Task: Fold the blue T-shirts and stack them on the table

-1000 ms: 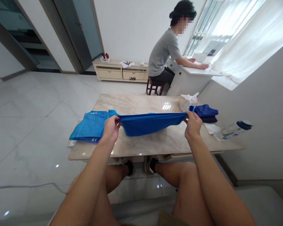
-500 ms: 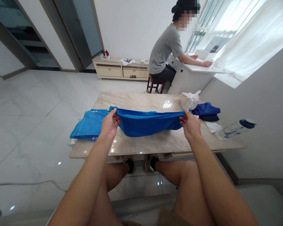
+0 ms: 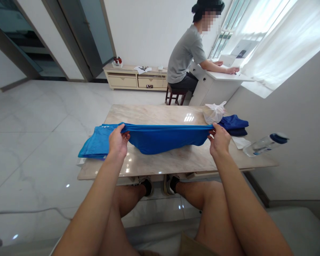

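A bright blue cloth [image 3: 165, 138], folded along its top edge, is stretched between my hands above the marble-topped table [image 3: 149, 166]. My left hand [image 3: 119, 140] pinches its left top corner between thumb and fingers. At the opposite corner my right hand [image 3: 219, 139] grips it the same way. The cloth's lower part hangs down in a shallow curve toward the tabletop; whether it is a garment I cannot tell. Beside my left hand lies a folded lighter blue stack of fabric [image 3: 94, 142]. Dark blue folded fabric [image 3: 234, 124] rests just beyond my right hand.
A clear bottle with a blue lid [image 3: 265, 145] lies tilted in view at the table's right end, near a white paper [image 3: 240, 142]. A white plastic bag [image 3: 214, 112] sits at the back right. Beyond, a person in grey [image 3: 186, 53] sits at a white desk [image 3: 224, 83].
My hands have moved apart, the left one leftward and the right one slightly rightward. The cloth's top edge is now pulled straight and taut.
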`<state>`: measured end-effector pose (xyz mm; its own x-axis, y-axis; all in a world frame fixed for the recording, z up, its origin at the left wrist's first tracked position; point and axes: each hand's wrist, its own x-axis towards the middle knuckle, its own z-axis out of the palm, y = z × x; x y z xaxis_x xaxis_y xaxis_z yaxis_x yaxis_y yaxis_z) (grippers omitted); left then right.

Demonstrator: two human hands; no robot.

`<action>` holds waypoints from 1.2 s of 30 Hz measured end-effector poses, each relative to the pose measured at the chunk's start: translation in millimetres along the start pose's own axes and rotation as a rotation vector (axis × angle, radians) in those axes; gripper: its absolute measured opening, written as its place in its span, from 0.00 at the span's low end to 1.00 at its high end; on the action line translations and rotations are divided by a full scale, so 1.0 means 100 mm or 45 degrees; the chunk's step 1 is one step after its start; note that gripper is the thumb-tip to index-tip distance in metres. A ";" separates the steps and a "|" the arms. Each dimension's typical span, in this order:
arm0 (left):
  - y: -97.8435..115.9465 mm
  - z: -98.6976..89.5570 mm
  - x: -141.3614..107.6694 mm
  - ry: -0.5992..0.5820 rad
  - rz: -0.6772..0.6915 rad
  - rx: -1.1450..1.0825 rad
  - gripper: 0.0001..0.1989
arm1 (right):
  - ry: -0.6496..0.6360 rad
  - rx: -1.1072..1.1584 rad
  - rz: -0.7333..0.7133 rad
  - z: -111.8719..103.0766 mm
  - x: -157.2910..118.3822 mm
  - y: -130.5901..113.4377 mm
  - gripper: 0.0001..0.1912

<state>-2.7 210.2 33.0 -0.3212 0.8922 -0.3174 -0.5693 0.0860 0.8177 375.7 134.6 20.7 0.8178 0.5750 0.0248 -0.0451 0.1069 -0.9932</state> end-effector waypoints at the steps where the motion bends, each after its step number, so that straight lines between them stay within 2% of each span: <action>1: 0.00 -0.01 0.00 0.003 0.021 0.012 0.12 | 0.035 -0.063 -0.046 0.00 0.00 0.00 0.13; 5: 0.02 -0.02 -0.01 0.006 0.070 0.053 0.15 | 0.217 -0.436 -0.461 -0.01 -0.07 -0.06 0.12; 7: 0.03 -0.02 -0.02 0.008 0.074 0.041 0.14 | 0.189 -0.549 -0.594 0.00 -0.12 -0.09 0.13; 10: 0.03 -0.03 -0.02 0.020 0.067 0.022 0.15 | 0.088 -0.625 -0.548 0.02 -0.18 -0.12 0.13; 13: 0.01 -0.05 0.00 0.019 0.081 0.053 0.18 | 0.068 -0.715 -0.499 0.03 -0.17 -0.11 0.13; 18: -0.04 -0.08 0.05 -0.033 0.209 0.271 0.17 | -0.026 -0.756 -0.508 0.02 -0.11 -0.01 0.11; 22: -0.09 -0.12 0.10 -0.069 0.338 0.448 0.11 | -0.317 -0.845 -0.454 0.00 -0.09 0.10 0.11; 24: -0.12 -0.20 0.14 -0.126 0.366 0.614 0.15 | -0.488 -0.975 -0.428 -0.02 -0.08 0.15 0.15; 26: -0.16 -0.34 0.17 -0.203 0.381 0.858 0.20 | -0.707 -1.138 -0.332 -0.06 -0.08 0.21 0.17; 27: -0.18 -0.43 0.18 -0.237 0.378 0.983 0.21 | -0.840 -1.239 -0.226 -0.09 -0.07 0.25 0.18; 30: -0.28 -0.71 0.20 -0.295 0.245 1.325 0.18 | -1.167 -1.545 0.288 -0.19 -0.06 0.39 0.22; 32: -0.34 -0.87 0.22 -0.307 0.121 1.482 0.18 | -1.212 -1.606 0.574 -0.25 -0.04 0.49 0.24; 33: -0.37 -0.92 0.23 -0.322 0.071 1.540 0.18 | -1.191 -1.576 0.653 -0.28 -0.03 0.53 0.25; 36: -0.40 -1.01 0.26 -0.492 -0.058 1.786 0.17 | -1.207 -1.505 0.701 -0.33 0.03 0.60 0.25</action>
<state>-65.0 185.4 -56.8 0.0251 0.9186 -0.3943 0.6921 0.2687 0.6700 394.2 115.5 -42.2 0.2010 0.6475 -0.7351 0.6139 -0.6680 -0.4206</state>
